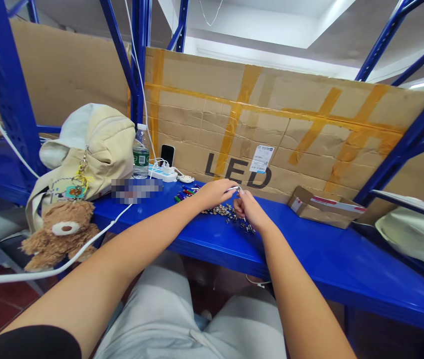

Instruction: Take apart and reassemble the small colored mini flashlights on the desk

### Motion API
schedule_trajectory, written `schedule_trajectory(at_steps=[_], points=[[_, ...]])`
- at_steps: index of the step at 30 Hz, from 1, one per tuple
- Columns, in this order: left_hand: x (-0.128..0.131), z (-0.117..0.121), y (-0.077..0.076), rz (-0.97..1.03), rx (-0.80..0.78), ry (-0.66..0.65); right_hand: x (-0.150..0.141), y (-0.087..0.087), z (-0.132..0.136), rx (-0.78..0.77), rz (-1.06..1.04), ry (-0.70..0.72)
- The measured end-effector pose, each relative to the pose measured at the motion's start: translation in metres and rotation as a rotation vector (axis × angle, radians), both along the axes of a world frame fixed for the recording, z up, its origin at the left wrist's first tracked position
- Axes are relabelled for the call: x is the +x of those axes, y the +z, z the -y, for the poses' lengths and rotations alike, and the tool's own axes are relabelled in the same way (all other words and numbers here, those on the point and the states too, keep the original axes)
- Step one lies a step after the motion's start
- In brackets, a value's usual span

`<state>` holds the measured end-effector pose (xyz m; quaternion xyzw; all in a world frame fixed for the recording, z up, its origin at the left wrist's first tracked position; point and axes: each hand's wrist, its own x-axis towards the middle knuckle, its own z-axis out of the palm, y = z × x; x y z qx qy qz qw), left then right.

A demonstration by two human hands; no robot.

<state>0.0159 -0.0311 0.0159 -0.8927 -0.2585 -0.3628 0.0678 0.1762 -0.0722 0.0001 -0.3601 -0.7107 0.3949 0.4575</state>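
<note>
My left hand (217, 194) is closed around a thin white pen-like stick (232, 189), which pokes out toward the right. My right hand (250, 209) meets it there, its fingers pinched at the stick's tip; what they grip is too small to make out. Both hands are just above the blue shelf top. Under and between them lies a pile of small shiny metal pieces (219, 210), with more metal bits (247, 228) below my right hand. Left of the pile, partly behind my left forearm, are several slim pen-like pieces (186, 192) with red, green and blue parts.
An open cardboard box (327, 212) stands right. On the left are a cream backpack (103, 144) with a teddy bear (64, 232), a water bottle (141, 154), a power strip (164, 173) and a phone (167, 155). A white cable (96, 244) crosses the left front. Cardboard (204, 119) walls the back.
</note>
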Motion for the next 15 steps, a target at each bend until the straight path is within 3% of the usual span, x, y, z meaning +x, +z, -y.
schedule_trajectory(at_steps=[7, 15], points=[[-0.0014, 0.0003, -0.0004, -0.007, 0.0, 0.001, -0.0014, 0.0011, 0.0054, -0.125, -0.084, 0.129], [-0.0003, 0.0023, 0.0, 0.008, 0.021, -0.013, -0.0051, 0.0032, 0.0081, -0.099, -0.085, 0.098]])
